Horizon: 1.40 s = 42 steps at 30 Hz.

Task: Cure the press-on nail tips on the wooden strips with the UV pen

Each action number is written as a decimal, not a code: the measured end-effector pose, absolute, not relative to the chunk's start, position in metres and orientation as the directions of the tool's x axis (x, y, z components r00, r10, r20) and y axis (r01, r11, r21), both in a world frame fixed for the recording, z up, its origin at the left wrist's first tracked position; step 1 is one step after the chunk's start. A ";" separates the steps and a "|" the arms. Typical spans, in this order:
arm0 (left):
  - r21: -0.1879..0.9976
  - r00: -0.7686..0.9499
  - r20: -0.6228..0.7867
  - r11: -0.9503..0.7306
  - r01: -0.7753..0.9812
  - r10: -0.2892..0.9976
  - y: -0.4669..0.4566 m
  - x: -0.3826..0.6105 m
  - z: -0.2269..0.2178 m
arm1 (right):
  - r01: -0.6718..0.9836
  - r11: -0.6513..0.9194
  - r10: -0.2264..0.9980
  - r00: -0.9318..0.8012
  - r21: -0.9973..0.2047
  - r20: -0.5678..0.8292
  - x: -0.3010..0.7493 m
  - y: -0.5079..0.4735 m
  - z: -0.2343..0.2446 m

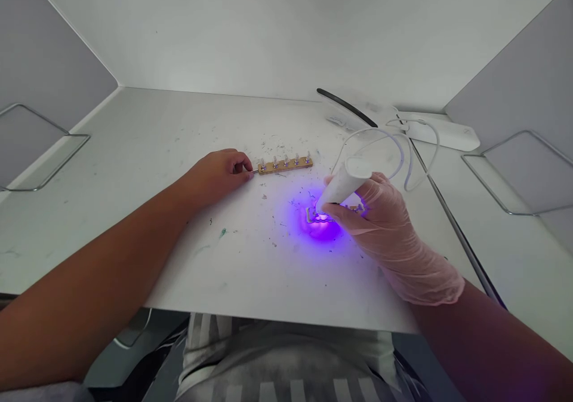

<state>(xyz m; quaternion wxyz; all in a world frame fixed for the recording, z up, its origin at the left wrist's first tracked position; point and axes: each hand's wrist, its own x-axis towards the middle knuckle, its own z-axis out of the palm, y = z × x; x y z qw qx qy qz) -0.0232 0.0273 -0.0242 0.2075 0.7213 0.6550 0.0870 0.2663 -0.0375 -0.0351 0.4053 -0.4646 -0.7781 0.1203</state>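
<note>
Head view: left hand (pixel 219 174), bare, is resting on the bench (pixel 147 151), fingers (pixel 242 166) curled shut, pinching the left end of a wooden strip (pixel 285 163) carrying a row of small pegs. Right hand (pixel 380 220), gloved, is gripping a white pen light (pixel 342 184), fingers closed round it, tip throwing violet light on a small piece (pixel 312 215) lying near the strip. Its cable (pixel 403 151) is looping back toward a white unit (pixel 443 130).
</note>
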 end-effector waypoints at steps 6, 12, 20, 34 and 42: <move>0.419 0.077 -0.175 0.003 0.908 0.982 0.027 -0.023 -0.023 | 0.624 0.538 0.824 -0.247 -0.567 0.510 0.265 -0.038 -0.034; 0.362 0.064 -0.209 0.017 0.932 0.976 0.026 -0.019 -0.022 | 0.619 0.539 0.826 -0.255 -0.571 0.503 0.265 -0.037 -0.034; 0.237 0.175 -0.175 -0.131 0.963 0.969 0.025 -0.013 -0.020 | 0.637 0.541 0.825 -0.274 -0.549 0.495 0.265 -0.036 -0.032; 0.126 0.280 -0.153 -0.262 0.957 0.948 0.023 -0.013 -0.023 | 0.644 0.548 0.817 -0.277 -0.534 0.505 0.265 -0.036 -0.034; 0.007 0.331 -0.158 -0.334 0.943 0.930 0.025 -0.011 -0.023 | 0.629 0.579 0.792 -0.284 -0.519 0.540 0.266 -0.037 -0.036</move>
